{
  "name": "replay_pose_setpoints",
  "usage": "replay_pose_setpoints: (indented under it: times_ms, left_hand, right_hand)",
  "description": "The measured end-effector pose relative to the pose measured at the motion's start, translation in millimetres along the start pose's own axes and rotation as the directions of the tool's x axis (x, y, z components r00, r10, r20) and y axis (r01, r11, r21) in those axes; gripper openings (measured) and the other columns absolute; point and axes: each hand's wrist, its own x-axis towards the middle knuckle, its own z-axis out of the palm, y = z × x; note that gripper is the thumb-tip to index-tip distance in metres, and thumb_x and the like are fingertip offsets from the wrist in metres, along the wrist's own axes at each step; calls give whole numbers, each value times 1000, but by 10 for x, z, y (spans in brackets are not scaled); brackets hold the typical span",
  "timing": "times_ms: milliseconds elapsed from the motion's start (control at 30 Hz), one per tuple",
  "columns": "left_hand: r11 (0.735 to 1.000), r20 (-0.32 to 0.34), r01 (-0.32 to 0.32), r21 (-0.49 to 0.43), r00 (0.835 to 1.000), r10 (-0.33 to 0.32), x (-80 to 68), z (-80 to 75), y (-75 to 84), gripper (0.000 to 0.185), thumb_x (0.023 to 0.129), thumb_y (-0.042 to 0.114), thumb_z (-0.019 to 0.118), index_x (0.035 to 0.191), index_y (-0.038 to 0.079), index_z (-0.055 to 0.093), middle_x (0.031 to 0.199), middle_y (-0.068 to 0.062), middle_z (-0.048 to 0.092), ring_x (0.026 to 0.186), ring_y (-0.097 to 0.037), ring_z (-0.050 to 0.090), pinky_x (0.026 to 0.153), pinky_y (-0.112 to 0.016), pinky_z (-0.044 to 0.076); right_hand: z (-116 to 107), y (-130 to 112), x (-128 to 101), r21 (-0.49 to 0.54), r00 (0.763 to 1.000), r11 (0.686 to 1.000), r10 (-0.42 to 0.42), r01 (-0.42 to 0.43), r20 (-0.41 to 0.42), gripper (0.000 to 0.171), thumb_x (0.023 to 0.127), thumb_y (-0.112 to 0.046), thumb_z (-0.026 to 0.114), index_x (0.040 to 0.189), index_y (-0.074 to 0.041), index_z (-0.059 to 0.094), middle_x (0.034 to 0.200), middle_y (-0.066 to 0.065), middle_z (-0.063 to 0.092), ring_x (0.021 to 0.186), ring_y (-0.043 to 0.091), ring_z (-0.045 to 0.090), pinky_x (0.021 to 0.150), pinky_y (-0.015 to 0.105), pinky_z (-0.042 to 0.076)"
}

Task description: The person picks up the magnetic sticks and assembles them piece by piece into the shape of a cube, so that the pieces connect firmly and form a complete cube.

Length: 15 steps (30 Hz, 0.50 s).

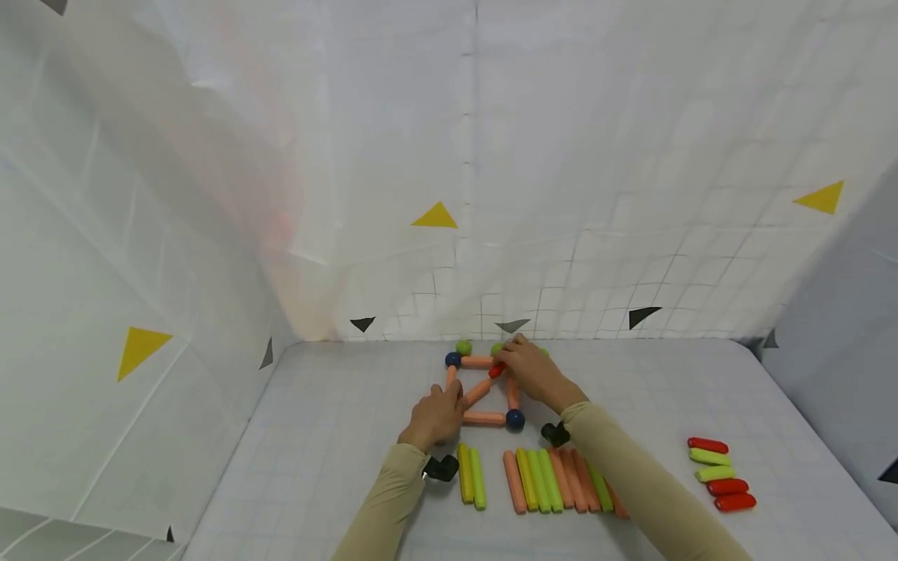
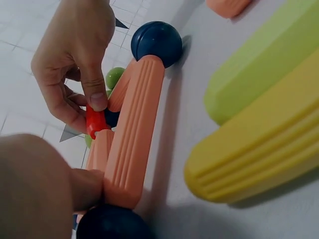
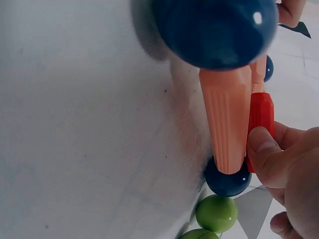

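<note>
Two hands work on one flat frame of orange sticks and blue balls; taking the near-right blue ball (image 1: 515, 419) as the landmark. Nearer than it: a row of loose sticks (image 1: 554, 481), orange, yellow and green, and well to its right a small stack of red and green sticks (image 1: 719, 475). Just left of it, the left hand (image 1: 436, 417) rests on the frame's near-left corner, fingertips pressed against the near orange stick (image 2: 132, 134); whether they curl round it I cannot tell. Beyond the ball, at the far-right corner, the right hand (image 1: 533, 372) pinches a short red stick (image 3: 260, 119) between thumb and forefinger, one end against the far blue ball (image 3: 227, 181). To seat it well: keep the left hand bracing, keep the pinch near the stick's end, bring it square onto the ball, avoid nudging the green balls (image 3: 216, 213) just beyond.
</note>
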Motion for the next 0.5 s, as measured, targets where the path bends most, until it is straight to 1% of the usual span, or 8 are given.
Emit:
replay_pose_setpoints:
  times_ms: [100, 267, 367, 500]
  left_hand:
    - [1000, -7, -7, 3, 1000, 7, 1, 3, -5, 13, 114, 29, 50, 114, 17, 56, 93, -12, 50, 71, -28, 53, 60, -37, 40]
    - [1000, -18, -23, 20, 1000, 23, 1, 24, -16, 15, 114, 29, 49, 118, 16, 55, 94, -12, 50, 71, -28, 52, 60, -37, 41]
    - [999, -28, -34, 25, 999, 35, 0, 38, -28, 15, 114, 29, 49, 119, 15, 55, 94, -13, 51, 70, -28, 53, 60, -37, 41]
    - [999, -34, -38, 20, 999, 38, -12, 48, -40, 18, 113, 28, 50, 123, 14, 55, 94, -14, 51, 70, -28, 53, 60, -38, 42]
  right_hand:
    - [-15, -9, 7, -25, 1000, 1000, -19, 19, -9, 28, 91, 4, 80, 113, -12, 77, 112, 6, 73, 100, 26, 56, 89, 42, 56]
    - [-38, -40, 8, -57, 1000, 998, -21, 21, 6, 23, 93, 1, 78, 112, -13, 77, 110, 5, 73, 97, 24, 55, 84, 40, 56]
    - [-44, -56, 8, -48, 1000, 999, -22, 22, 8, 22, 93, 1, 79, 110, -13, 77, 110, 4, 73, 95, 23, 54, 83, 39, 56]
    - [-35, -73, 4, -22, 1000, 1000, -23, 23, 10, 21, 95, -1, 77, 112, -13, 76, 110, 4, 74, 92, 22, 52, 80, 38, 54]
